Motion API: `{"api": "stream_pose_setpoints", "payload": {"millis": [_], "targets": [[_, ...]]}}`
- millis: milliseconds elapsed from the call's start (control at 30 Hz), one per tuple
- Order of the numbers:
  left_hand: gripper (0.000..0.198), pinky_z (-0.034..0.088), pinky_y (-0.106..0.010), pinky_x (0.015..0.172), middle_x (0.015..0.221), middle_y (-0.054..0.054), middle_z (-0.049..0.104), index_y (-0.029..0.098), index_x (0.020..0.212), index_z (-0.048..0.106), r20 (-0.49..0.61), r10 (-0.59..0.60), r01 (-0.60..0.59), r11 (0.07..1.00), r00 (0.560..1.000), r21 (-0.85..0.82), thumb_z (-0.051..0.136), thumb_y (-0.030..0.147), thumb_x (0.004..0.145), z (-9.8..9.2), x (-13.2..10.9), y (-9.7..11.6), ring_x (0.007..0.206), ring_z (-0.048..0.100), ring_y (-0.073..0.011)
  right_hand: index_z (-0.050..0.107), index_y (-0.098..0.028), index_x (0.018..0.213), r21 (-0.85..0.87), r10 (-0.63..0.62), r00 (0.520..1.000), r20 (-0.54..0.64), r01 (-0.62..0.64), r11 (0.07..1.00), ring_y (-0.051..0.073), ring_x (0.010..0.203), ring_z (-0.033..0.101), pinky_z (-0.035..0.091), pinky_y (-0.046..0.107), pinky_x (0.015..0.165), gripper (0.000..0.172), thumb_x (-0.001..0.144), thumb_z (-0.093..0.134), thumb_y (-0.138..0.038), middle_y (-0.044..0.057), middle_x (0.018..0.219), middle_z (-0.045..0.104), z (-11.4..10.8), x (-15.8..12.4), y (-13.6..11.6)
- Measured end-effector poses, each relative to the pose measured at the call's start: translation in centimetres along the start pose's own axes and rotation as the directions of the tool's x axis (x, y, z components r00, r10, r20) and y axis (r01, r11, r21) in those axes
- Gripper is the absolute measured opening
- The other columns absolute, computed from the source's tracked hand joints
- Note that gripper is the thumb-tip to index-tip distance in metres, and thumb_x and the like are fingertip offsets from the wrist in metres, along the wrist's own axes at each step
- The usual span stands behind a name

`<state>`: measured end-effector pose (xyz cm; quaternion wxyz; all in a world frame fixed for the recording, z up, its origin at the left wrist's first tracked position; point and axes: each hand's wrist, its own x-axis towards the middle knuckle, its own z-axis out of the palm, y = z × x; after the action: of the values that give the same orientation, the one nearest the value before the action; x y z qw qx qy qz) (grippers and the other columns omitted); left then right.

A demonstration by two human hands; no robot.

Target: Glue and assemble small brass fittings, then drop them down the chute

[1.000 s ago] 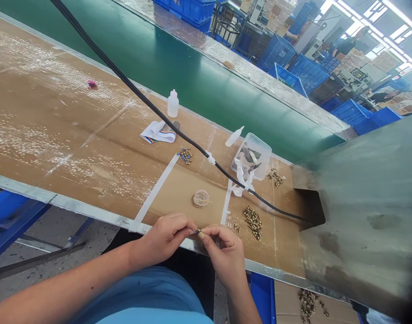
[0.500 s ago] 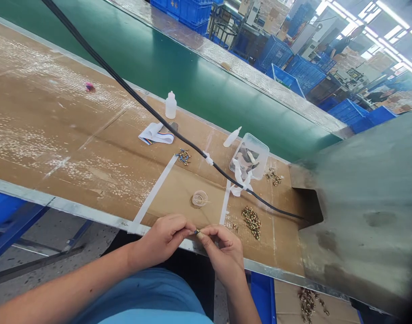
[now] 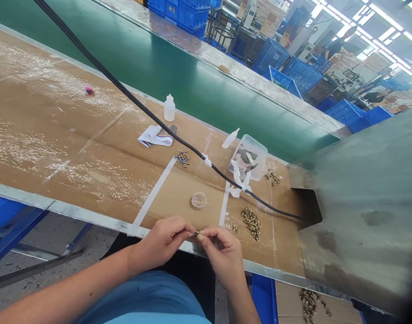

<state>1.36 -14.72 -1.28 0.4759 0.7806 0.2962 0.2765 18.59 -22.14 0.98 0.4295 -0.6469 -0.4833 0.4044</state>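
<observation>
I see a tiny brass piece (image 3: 196,233) up in the air, right over the front metal edge (image 3: 91,211) of the long bench. It is too small for me to see well. My left hand (image 3: 161,243) pinches it from one side, with the thumb and first finger pressed together. My right hand (image 3: 224,257) pinches it from the other side, and its fingertips (image 3: 203,236) touch the left fingers.

Just past my hands, a small round clear lid (image 3: 199,200) sits on a brown cardboard sheet (image 3: 178,198), between two white tape strips (image 3: 154,196). To the right lies a heap of brass bits (image 3: 251,223). Farther up are a smaller heap (image 3: 272,178) and some bits with blue ends (image 3: 183,158).

A clear plastic box (image 3: 248,157) holds white and dark things. A black cord (image 3: 158,121) runs past it into a gray metal cover (image 3: 361,202). Farther left stand a white squeeze bottle (image 3: 169,108) and a flat rainbow ribbon (image 3: 155,136). Behind the bench runs a green belt (image 3: 178,85), and past it are blue crates (image 3: 302,75). Any writing on the bottle or crates is too small for me to read.
</observation>
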Motion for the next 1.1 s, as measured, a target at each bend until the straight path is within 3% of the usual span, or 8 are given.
{"api": "stream_pose_setpoints", "payload": {"millis": [767,1100], "targets": [[0.015,0.043,-0.022,0.070,0.079,-0.001,0.064,0.018,0.089,0.061,-0.005,0.009,-0.009,1.000,1.000,-0.004,0.046,0.015,0.091,0.05,0.12,-0.17,0.076,0.059,-0.0127,0.068,-0.017,0.074,0.002,-0.020,1.000,-0.020,0.020,1.000,0.014,0.067,0.056,0.042,0.024,0.062,0.011,0.082,0.064,-0.025,0.002,0.071,0.065,0.06,0.32,-0.04],[0.016,0.044,-0.023,0.071,0.080,-0.002,0.065,0.018,0.089,0.063,-0.001,-0.041,0.041,0.999,0.999,-0.013,0.047,0.018,0.091,0.08,-0.05,-0.13,0.077,0.060,-0.0140,0.068,-0.017,0.075,0.025,-0.005,1.000,-0.025,0.005,1.000,0.014,0.066,0.056,0.041,0.024,0.060,0.013,0.082,0.064,-0.026,0.002,0.070,0.064,0.22,0.11,0.22]]}}
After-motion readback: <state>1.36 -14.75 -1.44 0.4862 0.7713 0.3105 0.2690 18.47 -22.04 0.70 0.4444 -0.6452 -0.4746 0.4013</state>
